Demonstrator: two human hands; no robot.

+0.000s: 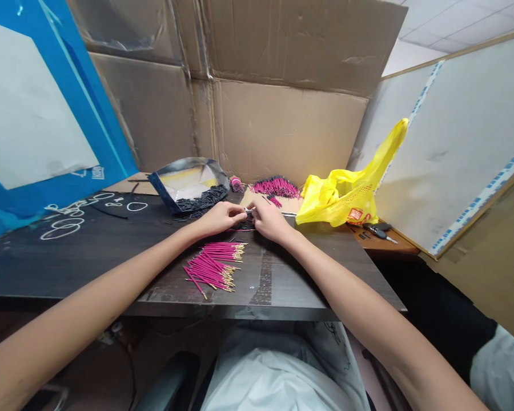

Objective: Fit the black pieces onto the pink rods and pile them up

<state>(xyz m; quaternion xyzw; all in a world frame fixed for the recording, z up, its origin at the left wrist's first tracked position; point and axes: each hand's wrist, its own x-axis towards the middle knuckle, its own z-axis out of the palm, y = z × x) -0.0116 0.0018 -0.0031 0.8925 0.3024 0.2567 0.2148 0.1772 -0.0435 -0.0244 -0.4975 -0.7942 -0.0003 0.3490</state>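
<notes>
My left hand and my right hand meet over the middle of the dark table, fingertips pinched close together. Something small and pale shows between them, too small to name. Under the fingers lie some dark pieces, partly hidden by the hands. Nearer to me is a loose pile of thin magenta sticks with gold-coloured ends pointing right. Just behind the left hand, an open dark bag lies on its side, with many short black pieces spilling from its mouth.
At the back, more magenta sticks with dark ends lie on cardboard beside a small bundle. A yellow plastic bag stands on the right, near keys. White loops lie left. Cardboard walls the back.
</notes>
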